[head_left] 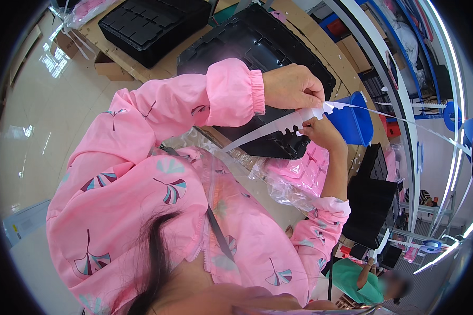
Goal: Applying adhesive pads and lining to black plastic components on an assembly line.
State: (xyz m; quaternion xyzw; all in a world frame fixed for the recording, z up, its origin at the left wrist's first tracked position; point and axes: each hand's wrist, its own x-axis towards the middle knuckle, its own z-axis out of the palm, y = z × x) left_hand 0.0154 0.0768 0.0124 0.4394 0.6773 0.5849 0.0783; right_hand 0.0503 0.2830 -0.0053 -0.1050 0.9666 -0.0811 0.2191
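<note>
A white strip with notched edges stretches between my hands, one end hanging down toward my lap. My left hand pinches it from above, thumb and fingertips together. Just below, my right hand grips the same strip with bent fingers, partly hidden behind it. From my hands the strip runs on to the right as a thin band toward a blue reel. Beneath the hands lies a large black molded plastic shell, its lower part covered by my left sleeve.
Another black molded shell rests on the brown table at upper left. Beside my right hand stands a blue bin. Pink goods in clear plastic lie nearer me. A person in green works at lower right.
</note>
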